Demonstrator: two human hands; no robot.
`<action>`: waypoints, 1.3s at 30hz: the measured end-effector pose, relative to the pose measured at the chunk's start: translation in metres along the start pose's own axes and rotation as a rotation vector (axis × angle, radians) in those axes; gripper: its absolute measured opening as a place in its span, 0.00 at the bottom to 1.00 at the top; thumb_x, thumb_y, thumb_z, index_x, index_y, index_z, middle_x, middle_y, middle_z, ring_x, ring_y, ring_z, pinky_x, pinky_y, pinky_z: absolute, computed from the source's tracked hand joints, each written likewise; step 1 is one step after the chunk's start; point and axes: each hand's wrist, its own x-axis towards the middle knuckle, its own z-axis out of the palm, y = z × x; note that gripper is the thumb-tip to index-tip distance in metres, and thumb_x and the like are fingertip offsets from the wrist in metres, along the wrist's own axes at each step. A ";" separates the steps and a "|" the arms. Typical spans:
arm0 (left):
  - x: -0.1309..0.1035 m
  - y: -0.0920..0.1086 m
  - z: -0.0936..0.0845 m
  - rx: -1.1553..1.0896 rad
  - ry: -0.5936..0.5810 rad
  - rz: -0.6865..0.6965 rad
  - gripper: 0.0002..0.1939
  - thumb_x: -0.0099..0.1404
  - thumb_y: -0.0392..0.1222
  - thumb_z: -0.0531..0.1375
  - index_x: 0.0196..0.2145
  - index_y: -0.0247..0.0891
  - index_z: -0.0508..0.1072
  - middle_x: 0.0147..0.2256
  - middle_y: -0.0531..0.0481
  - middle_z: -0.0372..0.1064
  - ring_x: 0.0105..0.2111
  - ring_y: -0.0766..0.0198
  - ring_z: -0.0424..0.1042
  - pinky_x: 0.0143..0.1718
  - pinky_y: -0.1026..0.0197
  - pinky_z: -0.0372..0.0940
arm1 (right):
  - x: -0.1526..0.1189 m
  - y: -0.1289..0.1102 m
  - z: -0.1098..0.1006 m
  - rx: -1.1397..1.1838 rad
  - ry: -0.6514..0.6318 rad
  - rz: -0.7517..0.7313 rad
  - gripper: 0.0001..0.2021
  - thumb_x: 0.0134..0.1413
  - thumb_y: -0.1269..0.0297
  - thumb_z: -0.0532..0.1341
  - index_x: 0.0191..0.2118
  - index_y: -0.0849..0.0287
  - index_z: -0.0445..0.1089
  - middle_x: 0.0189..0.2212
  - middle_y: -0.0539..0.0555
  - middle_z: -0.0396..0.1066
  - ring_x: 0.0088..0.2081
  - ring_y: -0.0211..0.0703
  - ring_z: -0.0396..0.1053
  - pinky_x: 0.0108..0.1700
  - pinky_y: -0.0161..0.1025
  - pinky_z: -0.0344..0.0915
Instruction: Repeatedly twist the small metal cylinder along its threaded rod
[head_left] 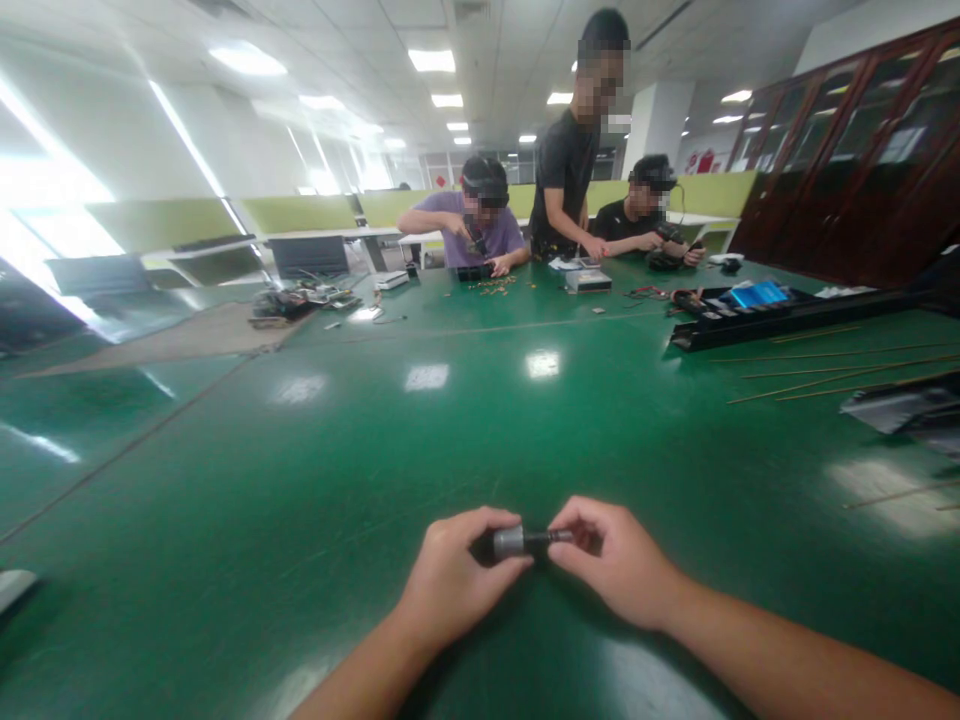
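Between my hands, just above the green table, is a small cylindrical part [510, 542] with a wide silver-grey body and a narrower black section on the right. I cannot tell its exact kind. My left hand [457, 570] grips the silver body between thumb and fingers. At the other end, the thumb and fingers of my right hand [622, 565] pinch the thin tip. The cylinder lies level, pointing left to right. My fingers cover part of both its ends.
The green table [375, 430] stretches away in front. At the right lie thin rods [832, 372] and a long black tray [795, 320]. Electronic scraps [300, 298] lie far left. Across the table two people sit and one stands, near a grey box [589, 282].
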 end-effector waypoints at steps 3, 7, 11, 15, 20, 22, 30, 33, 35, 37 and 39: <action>0.000 0.000 0.000 -0.003 0.003 0.000 0.11 0.53 0.39 0.69 0.37 0.43 0.78 0.34 0.53 0.78 0.34 0.61 0.77 0.37 0.63 0.69 | 0.000 0.001 0.000 -0.003 -0.003 0.010 0.02 0.52 0.69 0.63 0.33 0.61 0.72 0.26 0.49 0.70 0.29 0.37 0.65 0.32 0.33 0.59; 0.001 0.001 0.000 -0.001 0.004 0.003 0.11 0.54 0.40 0.69 0.37 0.42 0.78 0.34 0.53 0.78 0.34 0.61 0.77 0.38 0.62 0.69 | 0.000 0.002 0.000 -0.013 0.003 0.012 0.03 0.52 0.68 0.63 0.33 0.60 0.72 0.26 0.49 0.70 0.28 0.37 0.64 0.32 0.33 0.59; 0.002 0.001 0.000 0.000 -0.001 0.006 0.11 0.54 0.40 0.69 0.37 0.42 0.78 0.34 0.52 0.78 0.34 0.61 0.77 0.38 0.62 0.70 | 0.000 0.003 0.001 -0.006 0.009 0.015 0.03 0.52 0.68 0.63 0.34 0.61 0.72 0.25 0.49 0.69 0.28 0.38 0.64 0.32 0.33 0.60; 0.002 0.001 0.000 0.001 0.005 0.018 0.11 0.54 0.39 0.69 0.37 0.42 0.78 0.34 0.52 0.78 0.33 0.61 0.77 0.37 0.62 0.70 | 0.001 0.003 0.001 0.002 0.016 0.013 0.02 0.52 0.68 0.63 0.33 0.60 0.72 0.26 0.49 0.70 0.28 0.38 0.65 0.32 0.33 0.60; 0.001 0.001 0.000 0.013 0.004 0.014 0.11 0.53 0.39 0.69 0.37 0.43 0.78 0.34 0.54 0.78 0.33 0.62 0.77 0.36 0.63 0.69 | 0.001 0.002 0.001 -0.010 0.013 0.012 0.02 0.53 0.68 0.63 0.33 0.60 0.72 0.26 0.49 0.70 0.28 0.38 0.66 0.33 0.34 0.61; 0.002 0.001 0.000 0.013 0.008 0.012 0.12 0.53 0.39 0.70 0.37 0.43 0.78 0.34 0.54 0.78 0.33 0.62 0.77 0.37 0.63 0.69 | 0.000 0.001 0.001 -0.012 0.014 0.014 0.02 0.53 0.68 0.63 0.33 0.60 0.72 0.26 0.49 0.70 0.28 0.38 0.66 0.32 0.34 0.60; 0.002 0.002 0.000 -0.002 0.011 0.016 0.11 0.53 0.39 0.69 0.37 0.42 0.78 0.33 0.53 0.78 0.33 0.62 0.77 0.35 0.64 0.70 | 0.000 0.002 0.001 0.007 0.009 0.023 0.03 0.52 0.68 0.63 0.33 0.60 0.72 0.25 0.49 0.70 0.28 0.38 0.65 0.32 0.33 0.60; 0.001 0.002 0.000 -0.002 0.007 0.015 0.11 0.53 0.39 0.69 0.36 0.43 0.78 0.33 0.54 0.78 0.33 0.63 0.77 0.36 0.65 0.69 | 0.000 0.002 0.001 0.002 0.005 0.016 0.03 0.52 0.68 0.63 0.33 0.60 0.72 0.26 0.49 0.70 0.28 0.38 0.66 0.32 0.33 0.60; 0.001 0.002 0.000 -0.005 0.006 0.018 0.11 0.53 0.39 0.69 0.37 0.43 0.78 0.34 0.55 0.78 0.33 0.63 0.77 0.36 0.65 0.69 | 0.000 0.002 0.001 0.001 0.009 0.012 0.03 0.52 0.68 0.63 0.33 0.60 0.72 0.26 0.50 0.71 0.28 0.38 0.66 0.32 0.33 0.60; 0.002 0.001 0.000 -0.005 0.008 0.016 0.11 0.53 0.39 0.69 0.37 0.44 0.78 0.34 0.56 0.78 0.33 0.64 0.77 0.36 0.65 0.69 | 0.000 0.001 0.001 0.002 0.011 0.014 0.03 0.52 0.68 0.63 0.33 0.61 0.72 0.26 0.50 0.71 0.28 0.38 0.66 0.32 0.33 0.60; 0.003 0.000 0.000 -0.004 0.015 0.012 0.11 0.54 0.39 0.69 0.37 0.44 0.78 0.34 0.56 0.78 0.33 0.65 0.77 0.36 0.66 0.69 | -0.001 0.001 0.000 0.007 0.011 0.021 0.03 0.52 0.67 0.63 0.33 0.61 0.72 0.26 0.50 0.71 0.28 0.38 0.66 0.31 0.33 0.60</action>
